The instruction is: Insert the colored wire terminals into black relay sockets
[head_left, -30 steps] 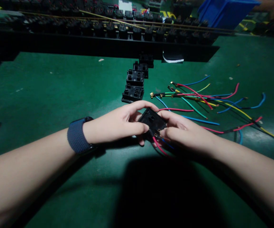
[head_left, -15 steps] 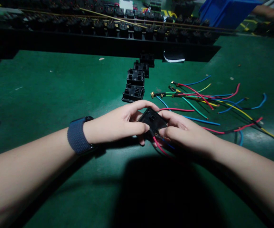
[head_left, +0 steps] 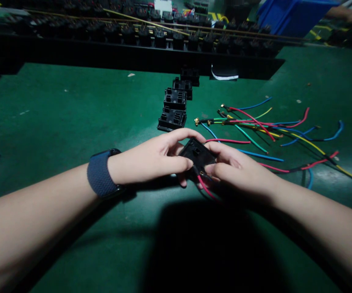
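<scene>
Between my hands is a small black plastic housing [head_left: 198, 154], tilted, with slots in its face. My left hand [head_left: 166, 158] is closed on its left side, the thumb pressing near the lower edge. My right hand [head_left: 233, 165] grips the right side, thumb on the lower right corner beside a small brass-coloured contact. A red wire [head_left: 205, 188] comes out of the housing's lower edge and hangs down into shadow. The fingers behind the housing are partly hidden.
Beyond my hands, several similar black housings [head_left: 172, 118] stand in a row on the green surface [head_left: 72, 110]. Loose coloured wires [head_left: 255, 122] with metal terminals lie at right. A long black rack [head_left: 118, 59] crosses the back, near a blue bin [head_left: 294, 16] and another person's arm [head_left: 346, 15].
Both hands keep the same hold on the housing, with barely any movement. A short blue wire that showed beneath my right thumb is no longer visible.
</scene>
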